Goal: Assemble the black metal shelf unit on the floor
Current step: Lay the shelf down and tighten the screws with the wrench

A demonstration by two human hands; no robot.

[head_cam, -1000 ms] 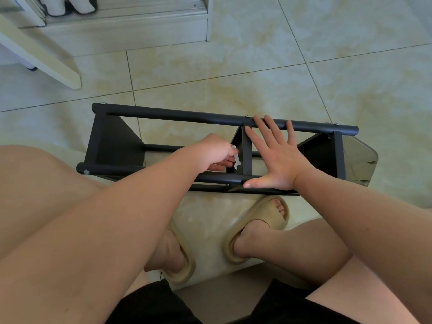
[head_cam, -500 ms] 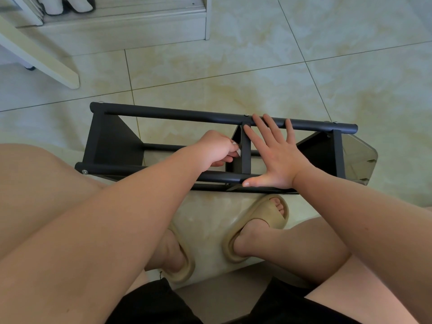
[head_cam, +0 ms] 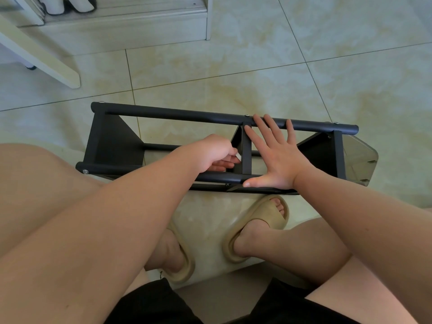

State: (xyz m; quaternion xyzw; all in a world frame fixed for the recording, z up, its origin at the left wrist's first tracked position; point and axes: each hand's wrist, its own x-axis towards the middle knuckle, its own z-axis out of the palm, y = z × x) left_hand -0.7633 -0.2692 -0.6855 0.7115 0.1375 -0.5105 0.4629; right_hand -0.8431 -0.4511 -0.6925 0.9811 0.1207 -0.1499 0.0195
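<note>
The black metal shelf unit (head_cam: pixel 168 114) lies on its side on the tiled floor in front of me, two long tubes uppermost with shelf panels between them. My right hand (head_cam: pixel 275 157) lies flat with spread fingers across both tubes, just right of the middle panel (head_cam: pixel 246 153). My left hand (head_cam: pixel 210 152) reaches between the tubes on the left of that panel, its fingers curled round a small silver wrench (head_cam: pixel 238 156); only the tool's tip shows.
My knees and feet in beige slippers (head_cam: pixel 257 220) sit close against the near tube. A white furniture leg (head_cam: pixel 42 59) slants at the far left, and a pale cabinet base (head_cam: pixel 121 26) stands at the back.
My left hand has drawn up and turned the wrench, so that the tool's open jaw no longer hangs below my fingers. My right hand has stayed flat on the tubes.
</note>
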